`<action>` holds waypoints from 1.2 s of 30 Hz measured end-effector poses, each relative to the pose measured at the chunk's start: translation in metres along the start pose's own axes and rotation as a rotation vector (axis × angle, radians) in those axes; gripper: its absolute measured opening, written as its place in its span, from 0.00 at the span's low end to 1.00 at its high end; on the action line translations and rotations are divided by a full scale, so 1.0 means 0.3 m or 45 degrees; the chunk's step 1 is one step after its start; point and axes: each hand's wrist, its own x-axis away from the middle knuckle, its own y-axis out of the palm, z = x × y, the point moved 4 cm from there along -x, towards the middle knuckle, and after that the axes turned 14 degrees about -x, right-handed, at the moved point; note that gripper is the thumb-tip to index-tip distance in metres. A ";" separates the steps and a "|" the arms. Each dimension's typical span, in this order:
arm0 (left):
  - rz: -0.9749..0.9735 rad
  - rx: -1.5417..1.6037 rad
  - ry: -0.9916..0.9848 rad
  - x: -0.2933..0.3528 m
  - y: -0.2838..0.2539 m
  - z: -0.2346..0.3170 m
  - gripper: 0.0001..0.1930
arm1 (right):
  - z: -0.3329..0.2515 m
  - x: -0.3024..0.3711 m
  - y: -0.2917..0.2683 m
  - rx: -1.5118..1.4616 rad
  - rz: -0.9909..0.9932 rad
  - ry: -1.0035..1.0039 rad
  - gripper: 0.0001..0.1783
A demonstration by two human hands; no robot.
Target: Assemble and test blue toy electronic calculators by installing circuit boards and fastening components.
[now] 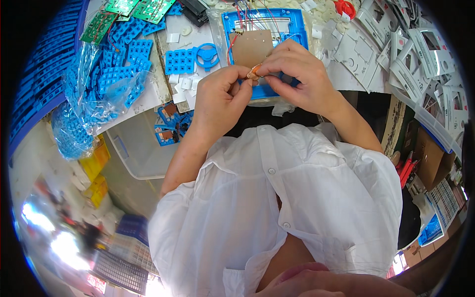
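My left hand (220, 96) and my right hand (304, 74) meet over the near part of a blue plastic frame (301, 24). Their fingertips pinch a small orange-and-tan piece (255, 70) between them; its exact kind is too small to make out. Both hands are closed on it. Inside the frame lies a brown rectangular board (251, 45), partly behind my fingers. Thin red and dark wires (243, 17) rise at the frame's far side, and a red one runs down along the board's left edge.
Left of the frame lie a blue key pad (180, 61) and a blue toy steering wheel (207, 55). Farther left are bagged blue key pads (116, 79) and green circuit boards (99, 28). White printed panels (423, 54) pile up at right. A clear bin (136, 156) stands below the table's left edge.
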 end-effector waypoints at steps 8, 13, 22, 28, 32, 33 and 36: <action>-0.066 0.137 -0.043 0.008 -0.005 0.004 0.04 | 0.002 -0.004 -0.006 -0.005 0.021 -0.045 0.16; -0.023 0.221 -0.073 0.001 0.001 -0.012 0.03 | 0.000 -0.007 -0.005 0.012 0.051 -0.072 0.15; -0.024 0.198 -0.056 0.000 0.000 -0.016 0.04 | -0.002 -0.002 -0.007 -0.037 0.000 0.014 0.14; -0.051 0.290 -0.055 0.003 0.001 -0.006 0.04 | -0.001 -0.006 -0.013 -0.056 -0.007 0.026 0.12; -0.073 0.233 -0.063 0.003 -0.008 0.007 0.04 | 0.000 -0.004 -0.014 -0.017 -0.020 0.044 0.12; -0.074 0.210 -0.053 0.003 -0.009 0.003 0.04 | 0.001 -0.002 -0.013 -0.008 -0.016 0.053 0.12; -0.073 0.166 -0.038 0.001 -0.011 -0.001 0.05 | 0.002 0.001 -0.009 -0.021 0.012 0.060 0.13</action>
